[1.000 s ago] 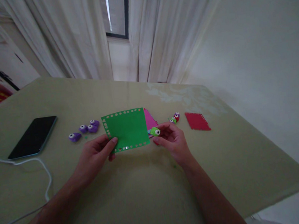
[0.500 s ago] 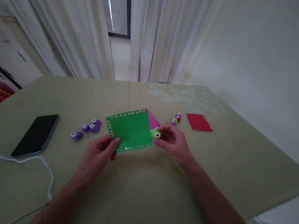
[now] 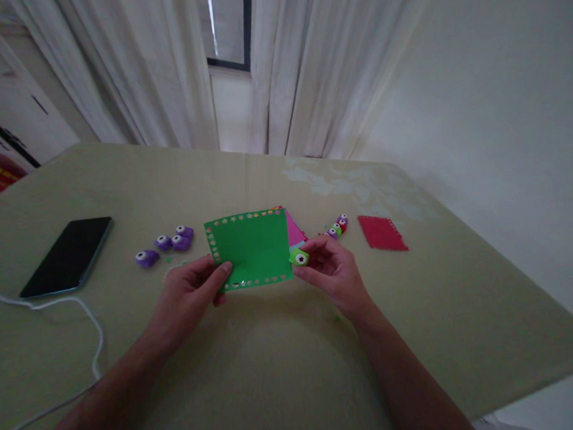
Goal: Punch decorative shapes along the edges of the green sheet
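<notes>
My left hand pinches the lower left of a green sheet of paper, thumb on its face, holding it above the table. Small star-shaped holes line the sheet's top, left and bottom edges. At its right edge, my right hand grips a small green paper punch with a star on its round white button. The punch meets the paper's edge; whether the paper sits in its slot I cannot tell. Behind the sheet, a pink paper shows in part.
Several purple punches lie on the left, near a black tablet and a white cable. A row of coloured punches and a red punched paper lie on the right. Tiny paper bits dot the tablecloth.
Almost nothing differs. The view has shifted very slightly, and both hands keep their hold on the green paper and the green punch.
</notes>
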Action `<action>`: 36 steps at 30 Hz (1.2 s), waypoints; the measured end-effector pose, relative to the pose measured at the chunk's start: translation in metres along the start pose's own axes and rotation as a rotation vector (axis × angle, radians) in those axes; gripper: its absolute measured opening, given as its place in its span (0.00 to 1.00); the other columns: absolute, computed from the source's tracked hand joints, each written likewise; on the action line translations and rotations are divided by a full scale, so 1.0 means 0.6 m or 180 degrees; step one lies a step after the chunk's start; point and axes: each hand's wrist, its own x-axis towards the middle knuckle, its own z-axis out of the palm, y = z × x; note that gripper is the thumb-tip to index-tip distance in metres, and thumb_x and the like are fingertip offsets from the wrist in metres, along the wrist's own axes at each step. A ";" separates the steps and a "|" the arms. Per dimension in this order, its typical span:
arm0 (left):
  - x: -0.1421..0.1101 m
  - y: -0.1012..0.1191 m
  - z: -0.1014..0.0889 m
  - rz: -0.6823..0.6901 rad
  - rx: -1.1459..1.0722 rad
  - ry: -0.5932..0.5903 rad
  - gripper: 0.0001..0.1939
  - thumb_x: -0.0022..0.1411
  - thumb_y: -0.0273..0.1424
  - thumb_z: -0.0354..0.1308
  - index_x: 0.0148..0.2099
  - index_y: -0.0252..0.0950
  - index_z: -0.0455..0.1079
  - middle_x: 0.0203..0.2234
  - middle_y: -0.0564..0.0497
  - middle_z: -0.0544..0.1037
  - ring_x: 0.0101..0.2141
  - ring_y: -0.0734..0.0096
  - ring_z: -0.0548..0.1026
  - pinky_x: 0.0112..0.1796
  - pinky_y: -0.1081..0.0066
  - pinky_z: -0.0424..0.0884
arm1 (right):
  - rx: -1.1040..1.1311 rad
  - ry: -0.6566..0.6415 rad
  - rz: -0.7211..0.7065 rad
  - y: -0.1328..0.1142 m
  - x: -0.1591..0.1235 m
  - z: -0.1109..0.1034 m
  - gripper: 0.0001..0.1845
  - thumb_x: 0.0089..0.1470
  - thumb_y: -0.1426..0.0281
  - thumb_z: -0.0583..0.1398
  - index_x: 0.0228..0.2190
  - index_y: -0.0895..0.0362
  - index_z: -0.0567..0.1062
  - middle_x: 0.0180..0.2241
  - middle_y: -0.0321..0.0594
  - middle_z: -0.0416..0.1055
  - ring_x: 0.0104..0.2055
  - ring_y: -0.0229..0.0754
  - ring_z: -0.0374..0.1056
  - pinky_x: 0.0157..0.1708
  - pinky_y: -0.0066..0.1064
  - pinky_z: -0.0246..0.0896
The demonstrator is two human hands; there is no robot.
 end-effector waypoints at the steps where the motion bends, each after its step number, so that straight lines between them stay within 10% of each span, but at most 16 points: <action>1: 0.000 0.001 0.000 -0.0002 -0.0019 0.0009 0.16 0.65 0.46 0.63 0.33 0.38 0.75 0.19 0.58 0.70 0.21 0.73 0.69 0.24 0.74 0.64 | -0.0001 -0.0017 -0.0002 0.001 0.000 -0.001 0.20 0.45 0.66 0.77 0.38 0.52 0.77 0.35 0.37 0.79 0.37 0.41 0.75 0.37 0.32 0.73; 36: 0.021 -0.007 -0.030 -0.0462 0.0385 -0.0456 0.22 0.58 0.53 0.63 0.30 0.37 0.76 0.20 0.55 0.73 0.21 0.70 0.70 0.24 0.73 0.64 | -0.0898 -0.0945 0.0450 0.023 -0.012 0.002 0.16 0.50 0.67 0.74 0.41 0.54 0.79 0.35 0.37 0.80 0.35 0.41 0.77 0.38 0.33 0.75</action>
